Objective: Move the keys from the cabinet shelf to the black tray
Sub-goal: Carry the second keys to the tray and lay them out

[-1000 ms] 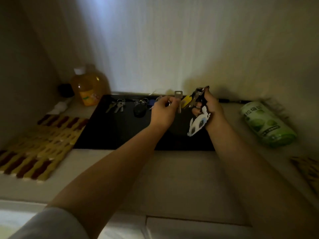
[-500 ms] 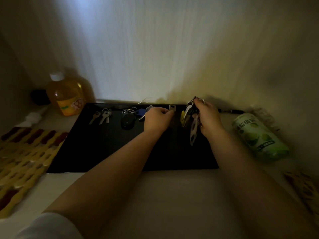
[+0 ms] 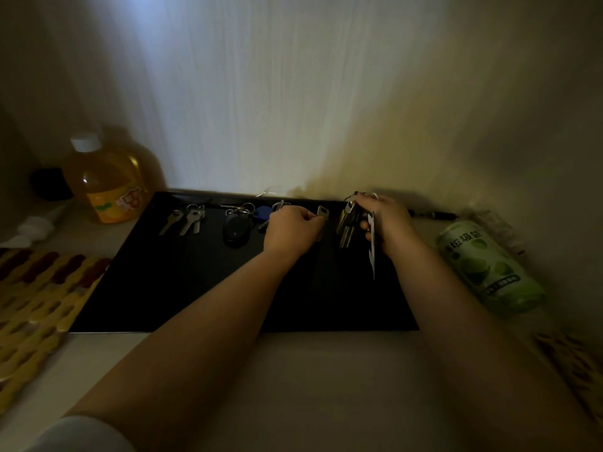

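Note:
A black tray lies on the pale shelf against the back wall. Along its far edge rest two small silver key sets, a black key fob and a blue tag. My left hand is low over the tray's far middle, pinching a single silver key whose head sticks up past my fingers. To its right, my right hand grips a bunch of keys with a white charm hanging edge-on over the tray.
An orange-yellow bottle stands at the back left beside a dark object. A yellow and brown woven mat lies left of the tray. A green roll of bags lies at the right, a dark pen behind it.
Both hands have lowered toward the tray's far edge. The single key has come down with my left hand, and the white charm has turned edge-on. The view has tilted upward.

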